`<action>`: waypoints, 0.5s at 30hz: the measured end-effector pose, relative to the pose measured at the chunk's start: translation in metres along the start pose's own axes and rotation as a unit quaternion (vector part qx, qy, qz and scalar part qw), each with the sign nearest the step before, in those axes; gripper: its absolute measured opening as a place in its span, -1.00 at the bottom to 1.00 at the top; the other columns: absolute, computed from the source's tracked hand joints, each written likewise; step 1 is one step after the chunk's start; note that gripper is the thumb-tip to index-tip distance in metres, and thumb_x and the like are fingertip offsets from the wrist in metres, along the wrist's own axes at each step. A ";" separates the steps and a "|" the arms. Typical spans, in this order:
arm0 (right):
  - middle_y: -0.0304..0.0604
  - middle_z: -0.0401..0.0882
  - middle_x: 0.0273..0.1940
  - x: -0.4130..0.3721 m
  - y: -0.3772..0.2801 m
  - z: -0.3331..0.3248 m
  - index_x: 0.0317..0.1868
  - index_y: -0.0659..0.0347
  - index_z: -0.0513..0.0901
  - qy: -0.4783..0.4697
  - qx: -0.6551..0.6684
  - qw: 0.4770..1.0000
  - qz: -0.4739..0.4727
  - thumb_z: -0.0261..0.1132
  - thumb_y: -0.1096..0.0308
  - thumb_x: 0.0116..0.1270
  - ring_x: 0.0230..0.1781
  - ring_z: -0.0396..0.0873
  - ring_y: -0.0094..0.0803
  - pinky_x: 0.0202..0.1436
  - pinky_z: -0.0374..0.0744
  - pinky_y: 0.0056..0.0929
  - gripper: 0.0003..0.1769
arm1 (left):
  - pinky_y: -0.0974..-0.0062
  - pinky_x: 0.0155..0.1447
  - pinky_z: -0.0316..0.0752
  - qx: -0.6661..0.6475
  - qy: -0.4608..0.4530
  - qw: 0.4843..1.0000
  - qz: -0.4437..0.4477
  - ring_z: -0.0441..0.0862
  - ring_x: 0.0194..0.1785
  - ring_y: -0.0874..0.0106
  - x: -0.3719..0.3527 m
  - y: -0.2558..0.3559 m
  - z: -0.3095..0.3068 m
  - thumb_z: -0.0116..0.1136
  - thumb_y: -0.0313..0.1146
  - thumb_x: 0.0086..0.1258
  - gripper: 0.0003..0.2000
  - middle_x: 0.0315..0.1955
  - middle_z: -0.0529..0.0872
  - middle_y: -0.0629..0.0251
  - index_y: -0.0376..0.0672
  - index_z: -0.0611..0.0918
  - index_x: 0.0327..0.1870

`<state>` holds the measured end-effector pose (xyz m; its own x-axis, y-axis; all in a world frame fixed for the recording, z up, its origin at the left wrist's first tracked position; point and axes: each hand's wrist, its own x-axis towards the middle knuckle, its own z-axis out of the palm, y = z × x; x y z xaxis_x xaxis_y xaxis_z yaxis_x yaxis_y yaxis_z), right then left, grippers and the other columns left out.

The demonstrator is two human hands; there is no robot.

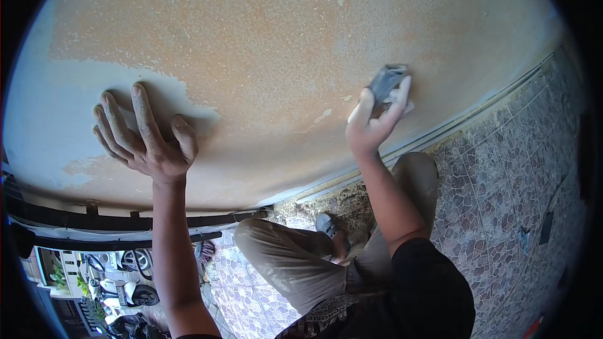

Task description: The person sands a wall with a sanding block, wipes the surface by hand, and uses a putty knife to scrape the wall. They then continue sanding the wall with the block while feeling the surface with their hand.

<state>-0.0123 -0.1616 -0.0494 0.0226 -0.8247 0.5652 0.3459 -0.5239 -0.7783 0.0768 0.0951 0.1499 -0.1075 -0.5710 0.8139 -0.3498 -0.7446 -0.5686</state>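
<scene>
My left hand (147, 141) rests with fingers spread on a wall (264, 37), over a patch of pale, whitish coating. My right hand (377, 116), dusted white, grips a small dark grey piece of what looks like folded sandpaper (387, 81) between thumb and fingers. The sandpaper lies against the wall at the right, over worn orange-beige paint. Around both hands the surface is mottled, with ragged edges between the pale and orange areas and small light flecks.
Below the wall runs a stone-patterned tiled floor (477, 194). My bent knees and a shoe (325, 225) are close to the wall's base. A dark flat tool (547, 228) lies on the floor at the right. Parked motorbikes (125, 292) stand at the lower left.
</scene>
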 end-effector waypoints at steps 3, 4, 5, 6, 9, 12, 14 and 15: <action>0.14 0.31 0.14 0.025 0.062 -0.019 0.55 0.43 0.17 0.081 -0.091 0.990 0.067 0.18 0.35 0.58 0.10 0.41 -0.11 0.21 0.45 -0.17 -0.34 | -0.08 0.62 0.02 -0.003 0.007 1.000 0.001 0.20 0.59 0.02 0.000 0.002 0.001 -0.21 0.07 0.58 -0.38 0.48 0.33 -0.10 -0.19 0.50 0.45; 0.16 0.30 0.16 0.025 0.078 -0.021 0.56 0.43 0.16 0.125 -0.169 0.974 0.085 0.13 0.32 0.62 0.10 0.41 -0.08 0.23 0.45 -0.14 -0.35 | -0.08 0.62 0.02 0.000 0.009 1.000 -0.001 0.21 0.59 0.01 0.000 0.002 0.001 -0.21 0.06 0.58 -0.39 0.48 0.34 -0.10 -0.19 0.50 0.44; 0.22 0.26 0.20 0.021 0.074 -0.019 0.56 0.43 0.17 0.133 -0.124 0.975 0.127 0.08 0.25 0.65 0.11 0.40 -0.04 0.25 0.43 -0.09 -0.36 | -0.08 0.61 0.04 0.003 0.012 1.000 -0.003 0.22 0.58 0.01 0.000 0.002 0.002 -0.21 0.06 0.58 -0.39 0.48 0.34 -0.10 -0.19 0.51 0.44; 0.22 0.25 0.20 0.011 0.058 -0.013 0.56 0.43 0.18 0.111 -0.088 0.982 0.121 0.14 0.26 0.62 0.11 0.40 -0.03 0.25 0.42 -0.09 -0.34 | -0.08 0.61 0.04 0.004 0.012 1.000 -0.004 0.22 0.58 0.01 0.000 0.001 0.002 -0.21 0.06 0.58 -0.39 0.48 0.34 -0.10 -0.19 0.51 0.44; 0.18 0.21 0.23 -0.048 0.029 -0.005 0.53 0.44 0.21 -0.048 -0.044 0.996 -0.057 0.30 0.30 0.49 0.14 0.36 -0.05 0.27 0.44 -0.16 -0.26 | -0.07 0.61 0.05 0.010 0.012 1.000 -0.001 0.24 0.57 0.02 0.000 0.001 0.001 -0.20 0.06 0.58 -0.39 0.48 0.35 -0.08 -0.18 0.52 0.43; 0.12 0.23 0.18 -0.075 0.051 -0.014 0.51 0.48 0.25 -0.190 -0.099 0.941 -0.260 0.38 0.40 0.36 0.13 0.34 -0.07 0.20 0.46 -0.15 -0.21 | -0.07 0.62 0.04 0.004 0.014 1.000 0.001 0.24 0.57 0.01 -0.001 0.000 0.001 -0.20 0.05 0.58 -0.40 0.48 0.36 -0.08 -0.18 0.52 0.43; 0.09 0.32 0.11 -0.063 0.066 -0.007 0.49 0.40 0.35 -0.113 -0.064 0.955 -0.268 0.45 0.27 0.33 0.09 0.33 -0.03 0.18 0.39 -0.06 -0.20 | -0.07 0.62 0.03 0.003 0.011 1.000 0.003 0.22 0.58 0.01 0.001 0.000 0.001 -0.20 0.05 0.58 -0.40 0.48 0.36 -0.09 -0.19 0.52 0.44; 0.09 0.32 0.10 -0.045 0.058 -0.006 0.51 0.36 0.34 -0.047 -0.086 0.981 -0.166 0.41 0.25 0.38 0.08 0.33 -0.05 0.16 0.40 -0.08 -0.22 | -0.07 0.62 0.02 0.001 0.008 1.000 0.003 0.21 0.59 0.01 0.000 -0.001 0.001 -0.20 0.04 0.58 -0.40 0.48 0.36 -0.10 -0.19 0.51 0.44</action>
<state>0.0012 -0.1557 -0.1217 0.0252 -0.5829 0.8122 0.1863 -0.7954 -0.5767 0.0776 0.0951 0.1504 -0.1250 -0.5699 0.8122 -0.3464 -0.7420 -0.5740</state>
